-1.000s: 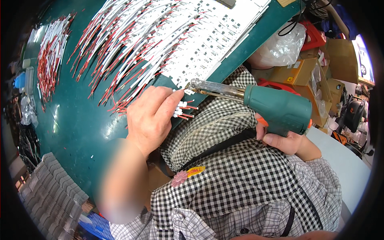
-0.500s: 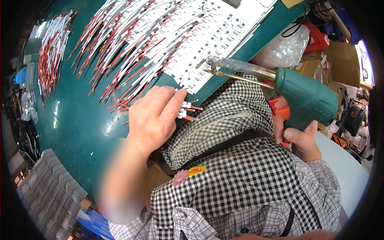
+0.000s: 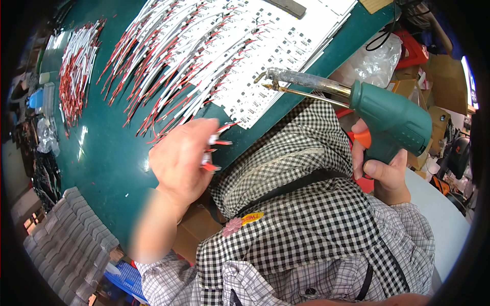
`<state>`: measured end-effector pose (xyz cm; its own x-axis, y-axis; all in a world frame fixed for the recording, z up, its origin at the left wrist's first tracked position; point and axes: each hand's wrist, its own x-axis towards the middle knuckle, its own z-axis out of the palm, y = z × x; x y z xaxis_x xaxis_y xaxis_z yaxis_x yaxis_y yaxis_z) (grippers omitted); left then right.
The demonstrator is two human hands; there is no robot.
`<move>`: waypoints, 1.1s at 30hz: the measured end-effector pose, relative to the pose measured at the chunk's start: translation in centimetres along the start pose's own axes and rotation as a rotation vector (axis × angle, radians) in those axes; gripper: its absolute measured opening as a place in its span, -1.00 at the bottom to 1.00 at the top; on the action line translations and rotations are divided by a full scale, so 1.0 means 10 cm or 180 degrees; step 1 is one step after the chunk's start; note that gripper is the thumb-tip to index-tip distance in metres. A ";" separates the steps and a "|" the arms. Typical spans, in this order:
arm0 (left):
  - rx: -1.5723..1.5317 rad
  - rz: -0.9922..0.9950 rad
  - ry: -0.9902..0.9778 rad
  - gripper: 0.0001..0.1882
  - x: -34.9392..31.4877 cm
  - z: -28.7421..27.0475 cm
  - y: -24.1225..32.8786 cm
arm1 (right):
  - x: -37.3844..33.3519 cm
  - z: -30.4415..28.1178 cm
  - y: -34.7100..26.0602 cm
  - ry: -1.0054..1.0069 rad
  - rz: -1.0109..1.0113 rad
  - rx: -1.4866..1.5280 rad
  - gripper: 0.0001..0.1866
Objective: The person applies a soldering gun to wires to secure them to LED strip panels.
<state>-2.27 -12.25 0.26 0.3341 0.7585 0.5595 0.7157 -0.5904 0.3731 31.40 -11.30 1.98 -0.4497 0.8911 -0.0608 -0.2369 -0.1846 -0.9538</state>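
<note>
My left hand (image 3: 179, 159) is closed around a small bunch of wires, slightly smeared by motion. Red and white wire ends (image 3: 220, 142) stick out past its fingertips, just over the table's near edge. In my right hand (image 3: 389, 176) is a green soldering gun (image 3: 390, 116), its orange trigger (image 3: 363, 138) under a finger. The gun's metal barrel and solder feed tube point left, and the tip hangs over white circuit boards (image 3: 245, 108). Rows of red and white wires (image 3: 153, 76) spread leftward from those boards, close to my left hand.
A separate pile of red and white wires (image 3: 79, 71) lies at the far left of the green table (image 3: 102, 168). A dark bar (image 3: 288, 7) rests on the boards. Grey stacked strips (image 3: 71, 245) stand lower left. Plastic bags (image 3: 375, 61) and cardboard boxes (image 3: 449, 84) fill the right side.
My left hand has moved a little left and toward me with the wires, away from the boards' corner. The soldering gun has stayed nearly in place.
</note>
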 end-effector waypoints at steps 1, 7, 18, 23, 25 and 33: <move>0.0006 -0.0001 -0.0008 -0.60 0.02 0.01 0.01 | 0.00 0.00 -0.01 -0.0019 0.0078 -0.0015 -0.38; 0.0275 0.0017 -0.0335 -0.62 0.03 0.17 -0.02 | -0.03 0.08 -0.04 0.0177 0.0569 -0.0166 -0.39; 0.0329 -0.0197 -0.0410 -0.61 0.03 0.23 0.02 | -0.04 0.08 -0.03 0.0117 0.1026 -0.0322 -0.39; 0.0262 -0.0330 -0.0497 -0.59 0.04 0.23 0.04 | -0.02 0.08 0.01 -0.0163 0.1083 -0.0470 -0.48; 0.0218 -0.0395 -0.0427 -0.56 0.03 0.24 0.04 | -0.01 0.08 0.03 -0.0216 0.1107 -0.0467 -0.49; -0.0100 -0.0764 -0.0607 -0.47 0.06 0.21 0.05 | 0.01 0.13 0.04 -0.0088 0.1192 -0.0386 -0.59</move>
<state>-0.46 -11.47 -0.74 0.2689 0.9137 0.3047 0.7697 -0.3941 0.5023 30.11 -11.81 2.00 -0.5092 0.7595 -0.4049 0.0506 -0.4432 -0.8950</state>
